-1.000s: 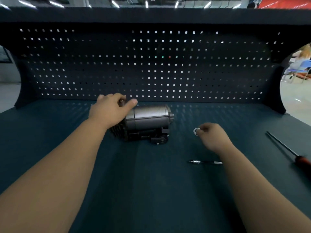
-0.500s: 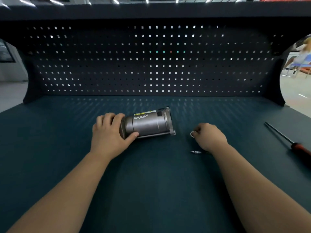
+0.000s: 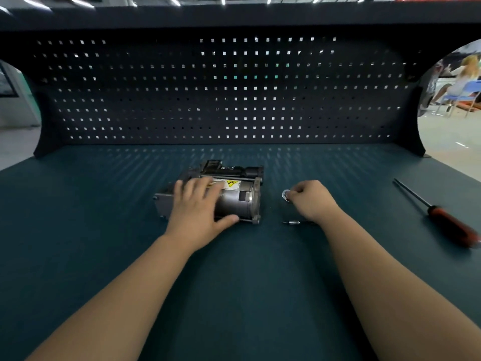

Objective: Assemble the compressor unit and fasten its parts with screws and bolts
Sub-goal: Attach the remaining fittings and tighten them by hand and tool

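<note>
The grey compressor unit (image 3: 235,198) lies on its side in the middle of the bench, its yellow warning label facing up and black parts along its far side. My left hand (image 3: 199,208) rests over its left half, fingers spread across the top and thumb at the near edge. To the right, my right hand (image 3: 311,199) pinches a small silver washer (image 3: 285,195) just above the mat. A long thin bolt (image 3: 295,223) lies on the mat, partly under my right wrist.
A screwdriver (image 3: 440,217) with a red-and-black handle lies at the right of the dark green mat (image 3: 247,282). A perforated back panel (image 3: 221,100) closes the far side. A person sits far off at the right.
My left hand has rolled the compressor over: the black parts went from the near side to the far side and the label now faces up. My right hand stayed in place, holding the washer.
</note>
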A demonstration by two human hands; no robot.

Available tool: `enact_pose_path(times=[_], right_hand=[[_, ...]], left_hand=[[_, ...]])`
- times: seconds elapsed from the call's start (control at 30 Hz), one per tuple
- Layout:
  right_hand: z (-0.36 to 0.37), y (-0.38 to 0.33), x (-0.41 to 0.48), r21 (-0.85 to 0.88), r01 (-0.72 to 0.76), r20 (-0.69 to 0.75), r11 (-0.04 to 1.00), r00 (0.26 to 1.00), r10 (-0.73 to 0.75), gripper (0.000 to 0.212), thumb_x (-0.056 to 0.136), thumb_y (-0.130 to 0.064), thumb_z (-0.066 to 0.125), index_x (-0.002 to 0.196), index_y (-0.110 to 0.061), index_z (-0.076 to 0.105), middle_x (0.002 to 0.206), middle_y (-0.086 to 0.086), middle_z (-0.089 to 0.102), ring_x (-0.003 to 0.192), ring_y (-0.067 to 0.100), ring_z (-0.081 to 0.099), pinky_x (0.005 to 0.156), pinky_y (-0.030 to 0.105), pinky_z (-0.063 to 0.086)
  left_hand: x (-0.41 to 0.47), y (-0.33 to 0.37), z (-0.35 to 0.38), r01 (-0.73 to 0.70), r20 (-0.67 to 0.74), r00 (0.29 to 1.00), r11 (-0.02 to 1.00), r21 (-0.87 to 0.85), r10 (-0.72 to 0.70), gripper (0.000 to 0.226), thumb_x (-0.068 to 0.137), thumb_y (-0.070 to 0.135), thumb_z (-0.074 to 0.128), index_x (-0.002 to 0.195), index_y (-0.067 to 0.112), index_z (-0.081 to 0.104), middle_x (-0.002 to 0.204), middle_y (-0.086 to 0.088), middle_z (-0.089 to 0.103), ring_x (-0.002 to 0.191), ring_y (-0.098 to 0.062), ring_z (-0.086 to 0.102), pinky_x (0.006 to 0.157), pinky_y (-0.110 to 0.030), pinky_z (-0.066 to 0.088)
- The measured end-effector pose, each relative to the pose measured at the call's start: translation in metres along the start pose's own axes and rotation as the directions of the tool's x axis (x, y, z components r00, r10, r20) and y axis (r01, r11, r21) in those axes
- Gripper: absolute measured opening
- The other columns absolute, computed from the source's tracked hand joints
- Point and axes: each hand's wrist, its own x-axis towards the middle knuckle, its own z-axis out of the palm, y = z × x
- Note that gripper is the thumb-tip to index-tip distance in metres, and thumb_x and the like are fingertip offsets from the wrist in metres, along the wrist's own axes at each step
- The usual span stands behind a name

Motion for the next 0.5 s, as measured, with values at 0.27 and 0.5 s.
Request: enact_pose_path(times=[0.27, 0.5], right_hand=[[-0.007, -0.007, -0.023, 0.601, -0.361, 0.337, 0.713, 0.923, 0.184, 0.022, 0.093, -0.026, 0.056, 0.099, -0.006, 0.064, 0.082, 0.011, 0.057, 0.045, 0.015, 0.050, 0.038, 0.020, 0.037], [-0.020, 0.007, -0.041, 0.626, -0.483, 0.588, 0.613, 0.808, 0.036, 0.026, 0.094, -0.023, 0.046, 0.076, -0.013, 0.062, 0.063, 0.001, 0.051, 0.038, 0.009, 0.035, 0.031, 0.015, 0.023]], left_hand=[[0.007, 0.053, 0.017, 0.073, 0.023, 0.997, 0.973, -0.219, -0.070, 0.084, 0.089, 0.061, 0.047, 0.153, 0.016, 0.016, 0.160, -0.007, 0.011, 0.146, -0.025, -0.008, 0.118, -0.044, -0.006], [0.004, 0.099, 0.016, -0.179, 0.004, 0.983, 0.963, -0.200, 0.183, 0.032, 0.098, 0.042, 0.046, 0.108, 0.020, 0.066, 0.110, 0.008, 0.064, 0.145, -0.024, 0.016, 0.112, -0.044, -0.010]])
